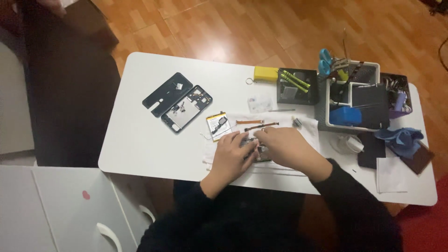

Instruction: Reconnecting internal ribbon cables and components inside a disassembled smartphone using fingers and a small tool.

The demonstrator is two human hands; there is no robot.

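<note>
Both hands worked at the table's near edge, around 6 o'clock from the table's centre. The left hand (pixel 232 154) lay palm down with its fingers curled over a small dark circuit board (pixel 255 150), pinning its left end. The right hand (pixel 285 147) covered the board's right end, fingers bent down onto it; whether they pinched a part or only pressed could not be told. The board sat on a white cloth (pixel 280 164) spread on the white table (pixel 135 140), mostly hidden between the two hands.

Just at 11 o'clock from the left hand lay a flat battery (pixel 217 126) with a yellow border. At 12 o'clock from the hands lay two thin brown ribbon cables (pixel 257 124), side by side and apart from the board. Farther out at 10 o'clock, a black phone back cover (pixel 166 94) and an opened phone frame (pixel 186 108) lay parallel, touching or nearly so.

At 1 o'clock stood a black mesh holder (pixel 297 87) with green-handled tools, a yellow block (pixel 265 73) just left of it. At 2 o'clock stood a white organiser tray (pixel 354 95) with a blue item inside. At 3 o'clock, near the table's right end, lay a crumpled blue cloth (pixel 401 140).
</note>
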